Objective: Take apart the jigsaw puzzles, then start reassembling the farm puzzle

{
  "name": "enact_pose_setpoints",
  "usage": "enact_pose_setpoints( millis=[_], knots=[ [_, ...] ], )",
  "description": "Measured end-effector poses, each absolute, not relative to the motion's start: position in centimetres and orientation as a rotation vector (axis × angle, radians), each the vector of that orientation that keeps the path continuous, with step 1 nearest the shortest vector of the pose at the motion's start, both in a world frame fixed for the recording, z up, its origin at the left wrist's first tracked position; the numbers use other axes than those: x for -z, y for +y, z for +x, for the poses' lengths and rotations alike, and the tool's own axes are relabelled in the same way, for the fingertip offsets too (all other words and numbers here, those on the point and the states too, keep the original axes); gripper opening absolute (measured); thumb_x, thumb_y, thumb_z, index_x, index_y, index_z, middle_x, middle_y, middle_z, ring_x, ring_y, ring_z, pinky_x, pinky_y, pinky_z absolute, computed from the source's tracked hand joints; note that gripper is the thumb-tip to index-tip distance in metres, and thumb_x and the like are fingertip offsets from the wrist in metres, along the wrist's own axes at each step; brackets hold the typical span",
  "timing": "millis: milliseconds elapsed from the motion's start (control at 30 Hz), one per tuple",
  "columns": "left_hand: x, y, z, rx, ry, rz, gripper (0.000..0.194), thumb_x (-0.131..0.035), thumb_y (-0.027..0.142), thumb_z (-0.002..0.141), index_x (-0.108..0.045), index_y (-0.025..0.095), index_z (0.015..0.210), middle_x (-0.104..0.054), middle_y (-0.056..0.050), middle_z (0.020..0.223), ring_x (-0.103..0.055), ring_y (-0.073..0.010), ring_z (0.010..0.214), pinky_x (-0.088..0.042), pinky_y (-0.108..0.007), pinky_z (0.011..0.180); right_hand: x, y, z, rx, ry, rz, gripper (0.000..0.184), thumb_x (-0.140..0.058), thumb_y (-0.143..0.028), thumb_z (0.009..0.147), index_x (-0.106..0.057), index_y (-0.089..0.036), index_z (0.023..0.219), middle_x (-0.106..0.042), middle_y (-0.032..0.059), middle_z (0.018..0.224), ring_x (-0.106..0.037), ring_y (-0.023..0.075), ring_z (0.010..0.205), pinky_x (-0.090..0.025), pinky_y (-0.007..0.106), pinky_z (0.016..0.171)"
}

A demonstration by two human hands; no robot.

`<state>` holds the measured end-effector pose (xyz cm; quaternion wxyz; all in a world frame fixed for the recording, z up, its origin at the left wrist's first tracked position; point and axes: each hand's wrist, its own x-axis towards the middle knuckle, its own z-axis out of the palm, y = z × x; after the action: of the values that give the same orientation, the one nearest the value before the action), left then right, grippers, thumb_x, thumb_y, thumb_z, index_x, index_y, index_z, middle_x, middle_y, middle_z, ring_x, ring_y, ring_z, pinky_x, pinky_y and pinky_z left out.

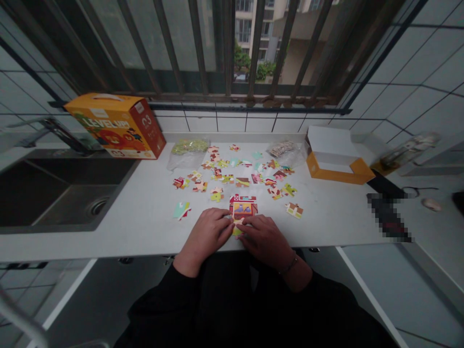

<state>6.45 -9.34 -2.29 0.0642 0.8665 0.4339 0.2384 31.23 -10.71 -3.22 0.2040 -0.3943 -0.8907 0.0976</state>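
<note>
Several joined jigsaw pieces form a red barn picture (243,209) near the counter's front edge. Below it is a yellow-green puzzle piece (237,231), partly hidden by fingers. My left hand (210,233) comes in from the left, its fingers closed at that piece's left side. From the right, my right hand (266,240) has its fingers bent and closed on the same piece, close to the left fingertips. Loose puzzle pieces (242,181) lie spread behind the barn. A green and red puzzle piece (181,210) lies left of my hands, and a house-patterned puzzle piece (295,210) to the right.
On the white counter (145,212), an orange box (119,128) stands at the back left beside the dark sink (68,203). Two plastic bags, one with green pieces (190,146) and one with brownish pieces (282,149), lie along the back. An open orange-white box (335,166) sits right.
</note>
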Motion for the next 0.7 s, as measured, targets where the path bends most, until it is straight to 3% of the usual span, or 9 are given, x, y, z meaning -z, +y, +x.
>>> enact_pose_setpoints(
  millis=[700],
  knots=[
    [2.47, -8.95, 6.34, -0.767, 1.293, 2.586, 0.017, -0.066, 0.028, 0.106, -0.080, 0.024, 0.100, -0.078, -0.011, 0.124, -0.072, -0.0296, 0.112, -0.057, -0.051, 0.096, 3.36, -10.47, 31.12, -0.266, -2.459, -1.085, 0.033, -0.071, -0.030, 0.105, -0.070, -0.027, 0.137, -0.074, 0.0074, 0.132, -0.065, 0.0293, 0.117, -0.048, 0.047, 0.094]
  ],
)
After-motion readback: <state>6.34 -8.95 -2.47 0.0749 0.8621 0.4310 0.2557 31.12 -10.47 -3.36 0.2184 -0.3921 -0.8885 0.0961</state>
